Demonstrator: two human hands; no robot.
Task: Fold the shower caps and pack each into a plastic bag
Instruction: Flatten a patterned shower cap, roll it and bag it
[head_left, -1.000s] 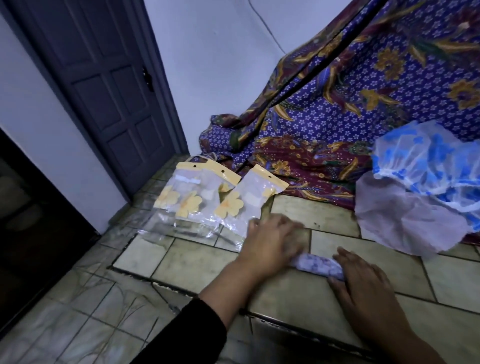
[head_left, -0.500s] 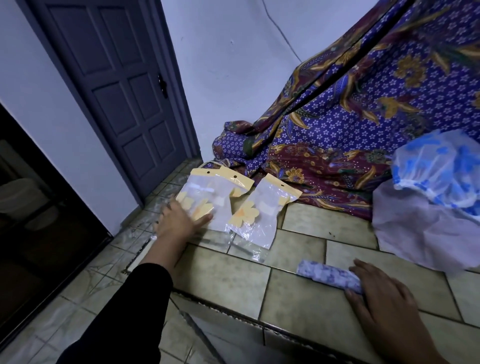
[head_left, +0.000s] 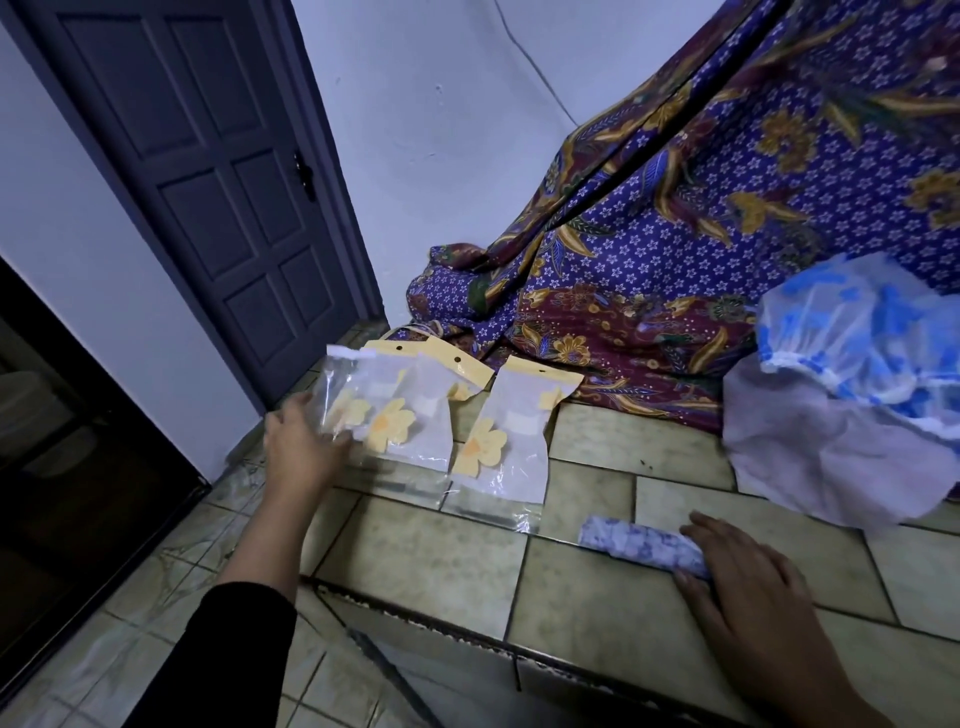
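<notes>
The folded shower cap (head_left: 636, 540), a tight lilac-printed roll, lies on the tiled step (head_left: 426, 566) at 10 o'clock from the right hand (head_left: 748, 587). That hand's straight fingers rest flat on the roll's near end. Far off at the roll's 10 o'clock, the left hand (head_left: 306, 447) pinches the lower edge of a clear plastic bag (head_left: 358, 389), which overlaps the nearer of two yellow-topped bags (head_left: 511, 431). At 1 o'clock from the roll, loose shower caps (head_left: 852, 338) are heaped against a batik cloth (head_left: 675, 249).
</notes>
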